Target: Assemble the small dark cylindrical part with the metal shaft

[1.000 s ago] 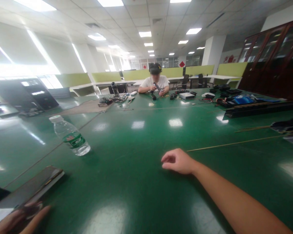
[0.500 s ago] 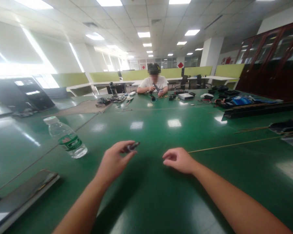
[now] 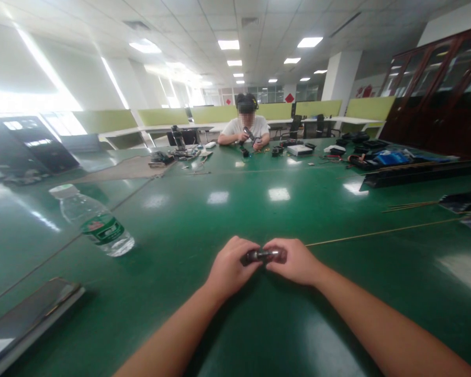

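A small dark cylindrical object with a shiny metallic part (image 3: 262,255) lies level between my two hands, above the green table (image 3: 172,314). My left hand (image 3: 231,266) grips its left end between thumb and fingers. Round the shiny right end, the thumb and fingers of my right hand (image 3: 297,262) are closed. The fingers hide both ends, and I cannot tell whether it is one piece or two. A thin yellowish rod (image 3: 369,232) lies on the table, running right from beside my right hand.
A clear water bottle with a green label (image 3: 102,225) is at left. A dark flat slab (image 3: 31,314) lies at near left. Across the table a person in a white shirt (image 3: 230,125) handles a dark tool. Black parts and a blue item (image 3: 392,158) crowd the far right.
My left hand has moved right with the small dark object and now meets my right hand, which has closed on its right end. The view has shifted slightly.
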Tool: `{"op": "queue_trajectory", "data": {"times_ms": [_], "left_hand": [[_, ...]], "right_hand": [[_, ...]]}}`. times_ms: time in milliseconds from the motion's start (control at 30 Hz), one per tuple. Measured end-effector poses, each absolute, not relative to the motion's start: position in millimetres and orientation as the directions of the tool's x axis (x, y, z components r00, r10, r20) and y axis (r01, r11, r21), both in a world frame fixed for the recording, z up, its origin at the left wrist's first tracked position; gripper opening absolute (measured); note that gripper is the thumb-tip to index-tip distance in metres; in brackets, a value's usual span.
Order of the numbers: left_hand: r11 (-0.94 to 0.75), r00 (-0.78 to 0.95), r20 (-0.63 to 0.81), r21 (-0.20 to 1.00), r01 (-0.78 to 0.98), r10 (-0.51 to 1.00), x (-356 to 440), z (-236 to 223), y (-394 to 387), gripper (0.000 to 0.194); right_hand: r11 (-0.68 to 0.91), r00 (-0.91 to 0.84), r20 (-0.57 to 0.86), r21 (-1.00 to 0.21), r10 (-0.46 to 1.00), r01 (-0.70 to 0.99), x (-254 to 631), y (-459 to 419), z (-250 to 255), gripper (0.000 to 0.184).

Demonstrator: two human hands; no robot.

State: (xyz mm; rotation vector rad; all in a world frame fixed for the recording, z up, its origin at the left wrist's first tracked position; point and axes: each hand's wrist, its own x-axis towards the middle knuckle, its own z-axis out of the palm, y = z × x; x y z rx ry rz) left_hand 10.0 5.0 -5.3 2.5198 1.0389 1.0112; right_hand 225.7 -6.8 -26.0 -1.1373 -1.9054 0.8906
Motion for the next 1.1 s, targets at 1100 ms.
{"op": "queue_trajectory", "data": {"times_ms": [1100], "left_hand": [[-0.671, 0.509, 0.449, 0.593, 0.444, 0.734, 16, -4, -3, 0.017]], "right_hand": [[0.485, -0.359, 0.342, -0.741, 0.868, 0.466, 224, -14, -12, 0.013]]}}
